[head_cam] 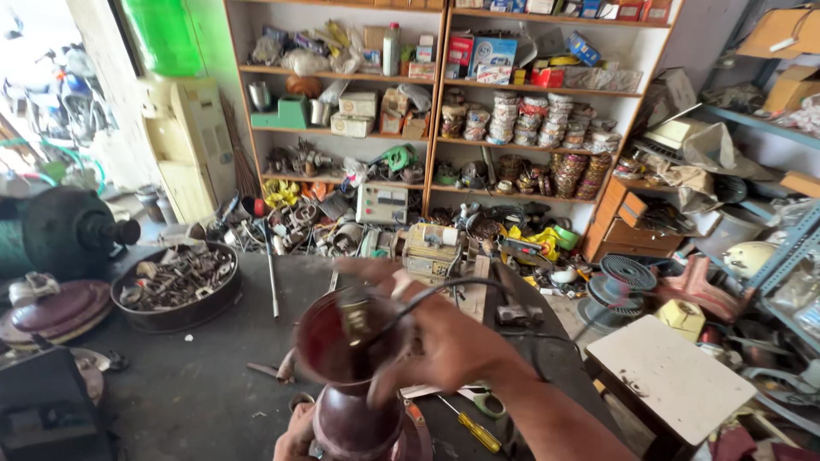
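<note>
A dark maroon motor housing (350,401), round and open at the top, stands low in the middle of the head view. My right hand (436,341) reaches over its rim, fingers closed around the edge and a black cable (453,286) that loops up over the hand. My left hand (297,434) grips the housing's lower body at the bottom edge of the frame, mostly hidden behind it. A yellow-handled screwdriver (471,428) and green-handled scissors (487,401) lie on the dark worktable (196,384) just right of the housing.
A round metal pan of scrap parts (175,286) sits at the left, with a maroon fan body (55,307) beside it. Wooden shelves (431,111) packed with boxes and coils fill the back wall. A white stool (670,376) stands at right.
</note>
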The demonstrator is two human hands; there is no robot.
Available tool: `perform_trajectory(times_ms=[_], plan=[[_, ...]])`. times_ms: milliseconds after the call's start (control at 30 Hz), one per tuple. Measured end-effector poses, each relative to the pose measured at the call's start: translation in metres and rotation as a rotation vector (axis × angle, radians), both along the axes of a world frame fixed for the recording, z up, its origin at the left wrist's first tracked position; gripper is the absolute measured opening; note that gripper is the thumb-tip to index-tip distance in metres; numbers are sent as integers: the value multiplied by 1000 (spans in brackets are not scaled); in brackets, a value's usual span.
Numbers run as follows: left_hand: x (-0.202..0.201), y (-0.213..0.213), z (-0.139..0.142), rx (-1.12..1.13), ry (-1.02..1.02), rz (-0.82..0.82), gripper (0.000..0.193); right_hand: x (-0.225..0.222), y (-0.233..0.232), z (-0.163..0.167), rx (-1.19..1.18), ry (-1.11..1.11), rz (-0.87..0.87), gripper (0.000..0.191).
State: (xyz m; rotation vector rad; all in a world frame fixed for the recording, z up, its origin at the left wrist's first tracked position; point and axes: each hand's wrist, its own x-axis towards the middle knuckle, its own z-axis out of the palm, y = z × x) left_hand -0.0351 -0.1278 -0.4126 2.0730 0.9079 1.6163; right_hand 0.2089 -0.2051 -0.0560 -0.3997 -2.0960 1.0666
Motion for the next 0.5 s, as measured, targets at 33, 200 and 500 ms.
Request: perform_trajectory(times_ms=[33, 200, 500], plan=[[2, -1, -6, -10, -3, 5, 53, 3, 2, -2, -133, 95, 14, 92], [17, -35, 17, 30, -142, 123, 41, 14, 3, -8, 49, 188, -226, 20], [36, -68, 51, -146, -359, 214, 37, 17, -1, 29, 326, -184, -420, 18]])
